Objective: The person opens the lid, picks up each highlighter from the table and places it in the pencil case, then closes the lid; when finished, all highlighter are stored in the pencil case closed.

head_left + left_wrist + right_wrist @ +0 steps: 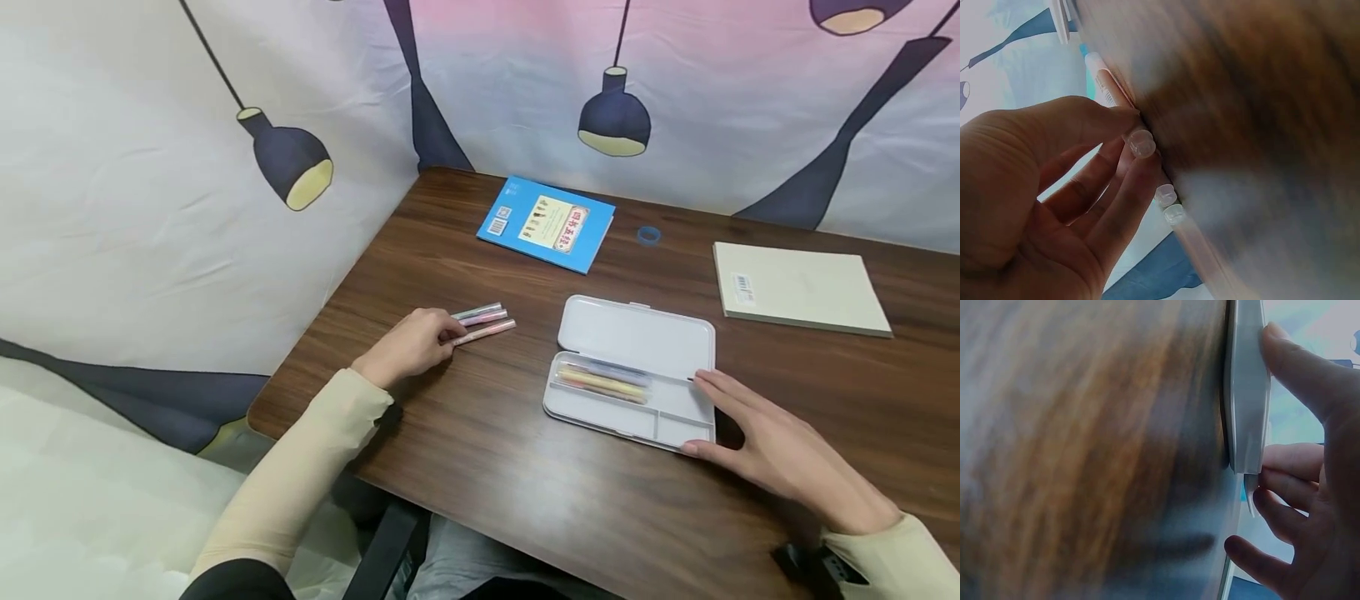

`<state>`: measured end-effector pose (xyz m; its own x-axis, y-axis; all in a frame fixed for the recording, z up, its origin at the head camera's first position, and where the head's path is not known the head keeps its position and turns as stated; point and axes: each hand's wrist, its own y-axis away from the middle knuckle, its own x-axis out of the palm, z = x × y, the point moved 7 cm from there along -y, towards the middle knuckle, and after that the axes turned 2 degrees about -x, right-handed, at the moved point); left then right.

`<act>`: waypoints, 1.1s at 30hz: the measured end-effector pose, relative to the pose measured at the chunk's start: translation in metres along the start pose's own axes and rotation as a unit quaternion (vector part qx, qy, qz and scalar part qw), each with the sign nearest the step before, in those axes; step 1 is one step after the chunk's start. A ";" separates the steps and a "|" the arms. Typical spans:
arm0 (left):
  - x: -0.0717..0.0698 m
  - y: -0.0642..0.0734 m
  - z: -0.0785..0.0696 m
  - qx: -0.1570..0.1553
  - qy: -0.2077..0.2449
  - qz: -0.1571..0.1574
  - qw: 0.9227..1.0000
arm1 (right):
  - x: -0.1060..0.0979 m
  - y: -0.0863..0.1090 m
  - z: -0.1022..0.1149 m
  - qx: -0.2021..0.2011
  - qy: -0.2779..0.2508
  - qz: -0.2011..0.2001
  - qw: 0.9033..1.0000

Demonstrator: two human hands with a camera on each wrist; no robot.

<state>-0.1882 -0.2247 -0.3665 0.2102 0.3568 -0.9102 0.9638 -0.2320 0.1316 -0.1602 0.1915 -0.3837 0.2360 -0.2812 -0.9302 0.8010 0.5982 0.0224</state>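
My left hand is low over the table at the left. Its thumb and fingertips pinch the end of a slim pale orange-pink pen. Close behind lie two similar pens, one pink and one greenish; their clear ends show in the left wrist view. An opened white pencil case lies flat, its lid folded back. Several yellow and bluish pens sit in its back-left compartment. My right hand touches the case's right end, thumb at the near corner and extended fingers by the hinge.
A blue book lies at the back of the wooden table, with a blue ring like a tape roll beside it. A thick cream book lies at the back right. Printed cloth hangs behind.
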 end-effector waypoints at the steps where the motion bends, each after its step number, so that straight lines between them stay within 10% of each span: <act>1: 0.000 0.000 0.000 -0.001 0.004 0.000 1.000 | 0.000 -0.001 0.000 0.000 0.000 0.001 1.000; 16: -0.002 -0.004 -0.050 0.082 -0.006 -0.021 0.996 | -0.001 -0.005 0.002 -0.009 0.018 -0.012 1.000; 33: 0.032 -0.011 -0.137 0.238 -0.022 0.018 0.971 | 0.001 -0.008 -0.002 0.001 0.012 -0.003 1.000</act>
<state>-0.1699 -0.0862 -0.3435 0.2255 0.3048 -0.9253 0.7692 -0.6387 -0.0229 -0.1670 0.1881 -0.3854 0.2175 -0.2666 -0.9389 0.8040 0.5944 0.0175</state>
